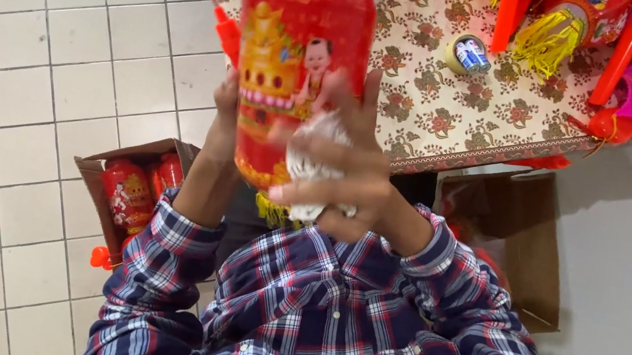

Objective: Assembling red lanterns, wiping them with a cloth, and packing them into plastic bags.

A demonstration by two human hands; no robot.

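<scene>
Over the tiled floor, close to the cam: a red lantern (302,60) held up w/ both hands, a white cloth (316,165) pressed on its front.

The left hand (224,119) is behind the lantern's left side, fingers mostly hidden, so the clasp can't be told for sure; it looks to be propping the body upright and steady. The right hand (341,173) is spread across the lower front, clenched on the crumpled cloth, palm flat vs. the printed surface, probably so the cloth bears on it. The lantern rises well above both hands, its top out of view, gripped low. Below left, a cardboard box (96,188) holds more red lanterns; right of it a second box (535,258) stands by the flower-print table (456,115), which bears more tasselled lanterns.
</scene>
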